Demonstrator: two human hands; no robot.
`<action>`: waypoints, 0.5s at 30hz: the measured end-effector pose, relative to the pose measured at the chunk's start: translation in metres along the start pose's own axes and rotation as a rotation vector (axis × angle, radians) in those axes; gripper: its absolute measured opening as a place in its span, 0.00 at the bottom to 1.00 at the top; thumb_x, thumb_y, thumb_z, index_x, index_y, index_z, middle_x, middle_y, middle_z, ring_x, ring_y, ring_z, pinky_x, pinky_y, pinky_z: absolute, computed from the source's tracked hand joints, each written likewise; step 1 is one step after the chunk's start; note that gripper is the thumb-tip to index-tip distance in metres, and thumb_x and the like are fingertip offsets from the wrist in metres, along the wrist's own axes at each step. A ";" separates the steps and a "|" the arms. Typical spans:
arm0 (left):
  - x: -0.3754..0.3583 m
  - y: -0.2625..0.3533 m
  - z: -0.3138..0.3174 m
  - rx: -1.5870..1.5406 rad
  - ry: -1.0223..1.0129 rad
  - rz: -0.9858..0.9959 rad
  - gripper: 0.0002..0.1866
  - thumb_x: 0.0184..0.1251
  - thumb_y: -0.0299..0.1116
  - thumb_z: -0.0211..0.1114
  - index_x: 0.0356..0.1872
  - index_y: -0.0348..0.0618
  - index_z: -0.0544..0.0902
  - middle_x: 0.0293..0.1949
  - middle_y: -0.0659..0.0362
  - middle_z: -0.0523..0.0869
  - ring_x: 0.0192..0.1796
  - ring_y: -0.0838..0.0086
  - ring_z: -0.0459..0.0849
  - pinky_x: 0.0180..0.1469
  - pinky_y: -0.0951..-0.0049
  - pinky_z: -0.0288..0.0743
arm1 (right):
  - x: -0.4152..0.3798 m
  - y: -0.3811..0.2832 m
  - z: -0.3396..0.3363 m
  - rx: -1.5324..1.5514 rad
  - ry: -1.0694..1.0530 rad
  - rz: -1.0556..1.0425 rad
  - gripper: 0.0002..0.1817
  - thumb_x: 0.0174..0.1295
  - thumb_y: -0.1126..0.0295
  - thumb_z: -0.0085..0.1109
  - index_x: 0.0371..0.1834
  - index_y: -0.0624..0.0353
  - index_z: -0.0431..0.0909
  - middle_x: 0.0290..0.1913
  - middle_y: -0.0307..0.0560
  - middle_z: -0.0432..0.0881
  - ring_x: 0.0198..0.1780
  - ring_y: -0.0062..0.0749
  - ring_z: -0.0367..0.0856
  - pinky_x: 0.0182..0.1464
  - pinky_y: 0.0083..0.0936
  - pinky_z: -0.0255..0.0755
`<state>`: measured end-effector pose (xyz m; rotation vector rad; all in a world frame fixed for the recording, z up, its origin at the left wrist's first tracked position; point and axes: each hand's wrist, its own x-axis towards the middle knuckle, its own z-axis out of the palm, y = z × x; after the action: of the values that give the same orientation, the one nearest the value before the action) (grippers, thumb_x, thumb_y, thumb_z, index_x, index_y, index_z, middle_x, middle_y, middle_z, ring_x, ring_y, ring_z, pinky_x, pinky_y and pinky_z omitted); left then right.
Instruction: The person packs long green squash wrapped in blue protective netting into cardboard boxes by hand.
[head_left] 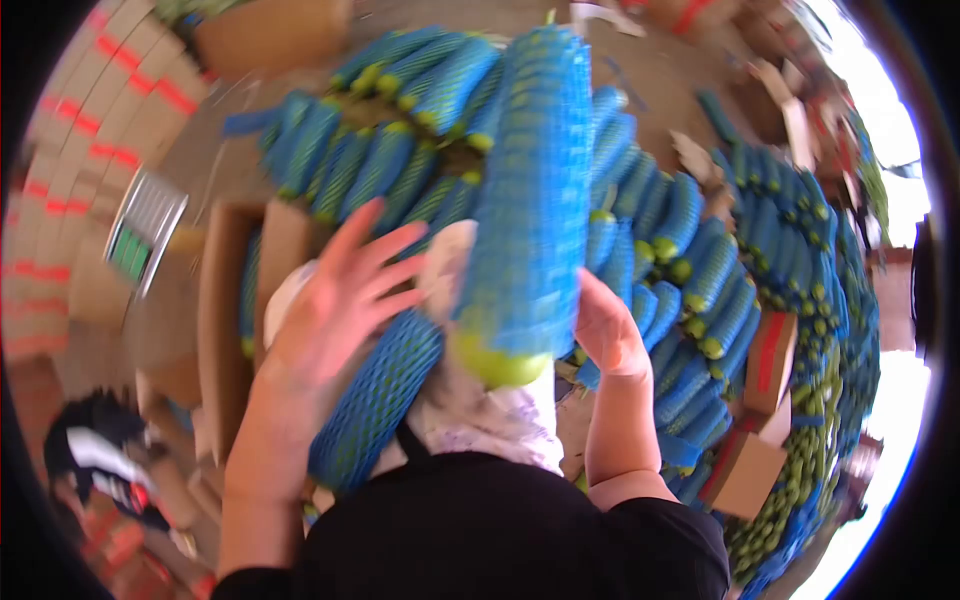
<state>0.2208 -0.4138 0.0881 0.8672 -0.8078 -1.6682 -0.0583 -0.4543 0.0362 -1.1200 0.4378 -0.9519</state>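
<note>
A long green gourd in a blue foam net (525, 200) stands upright before my chest, blurred by motion. My right hand (608, 325) is at its lower right side, with the fingers partly hidden behind it. To the left of the gourd, my left hand (350, 290) has its fingers spread and holds nothing. Below that hand, a second netted gourd (375, 400) leans across my lap, its dark net open-meshed. Patterned light cloth (490, 420) covers my legs.
An open carton (228, 330) is at my left. Rows of netted gourds (370, 170) lie ahead, with more piles at right. Cartons (745, 475) stand among them. Taped boxes (100, 110) are stacked at far left, and another person (110, 460) is at lower left.
</note>
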 end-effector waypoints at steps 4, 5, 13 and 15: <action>-0.033 0.009 -0.044 -0.448 0.058 -0.211 0.38 0.61 0.52 0.60 0.65 0.37 0.61 0.53 0.49 0.77 0.50 0.68 0.80 0.54 0.68 0.74 | 0.015 0.009 0.036 -0.292 -0.222 0.065 0.45 0.53 0.41 0.55 0.63 0.71 0.62 0.60 0.62 0.66 0.54 0.49 0.76 0.58 0.42 0.64; -0.049 0.013 -0.063 -0.401 0.110 -0.179 0.37 0.61 0.50 0.61 0.65 0.37 0.61 0.53 0.51 0.77 0.51 0.70 0.79 0.53 0.70 0.74 | 0.013 0.010 0.038 -0.301 -0.199 0.091 0.45 0.54 0.41 0.55 0.63 0.70 0.63 0.59 0.61 0.68 0.52 0.49 0.77 0.57 0.42 0.65; -0.203 0.019 -0.231 1.100 0.684 -0.056 0.50 0.43 0.31 0.69 0.71 0.48 0.51 0.59 0.49 0.71 0.60 0.63 0.71 0.62 0.68 0.63 | 0.021 0.015 0.050 -0.480 0.035 0.174 0.33 0.60 0.55 0.59 0.60 0.69 0.66 0.49 0.53 0.77 0.46 0.37 0.78 0.53 0.32 0.69; -0.214 0.007 -0.242 1.251 0.750 -0.293 0.50 0.43 0.30 0.69 0.71 0.50 0.51 0.56 0.48 0.71 0.58 0.60 0.72 0.61 0.66 0.64 | 0.029 0.021 0.055 -0.575 0.042 0.158 0.28 0.61 0.61 0.58 0.60 0.68 0.66 0.47 0.51 0.78 0.46 0.34 0.78 0.52 0.28 0.69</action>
<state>0.4734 -0.2301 0.0029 2.3640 -1.1694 -0.7444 0.0060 -0.4454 0.0445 -1.5560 0.8567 -0.7261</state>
